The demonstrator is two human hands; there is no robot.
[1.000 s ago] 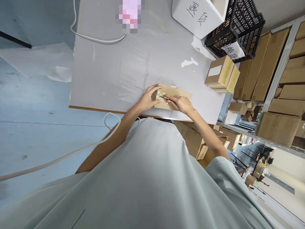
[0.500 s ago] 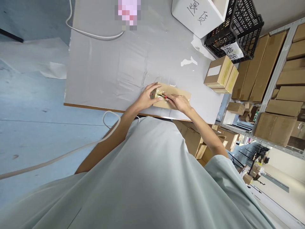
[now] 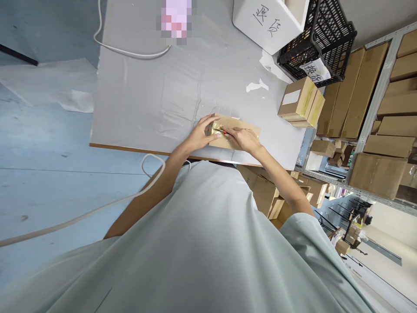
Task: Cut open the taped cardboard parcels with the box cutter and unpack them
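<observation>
A flat brown cardboard box [image 3: 247, 128] sealed with glossy tape lies near the front edge of the grey table [image 3: 156, 95]. My left hand [image 3: 199, 134] grips the box's left end, fingers over the top. My right hand [image 3: 243, 139] holds a small red-handled cutter [image 3: 224, 131] whose tip rests on the taped top of the box, close to my left thumb.
Two taped cardboard boxes [image 3: 301, 102] sit at the table's right edge. A white foam box [image 3: 267, 19] and a black plastic crate [image 3: 329, 37] stand at the back right. A white cable [image 3: 130, 53] loops at the back. Shelves of cartons [image 3: 387, 130] fill the right side.
The cutter's tip has crept a little to the left along the tape toward my left hand. Both hands stay on the box.
</observation>
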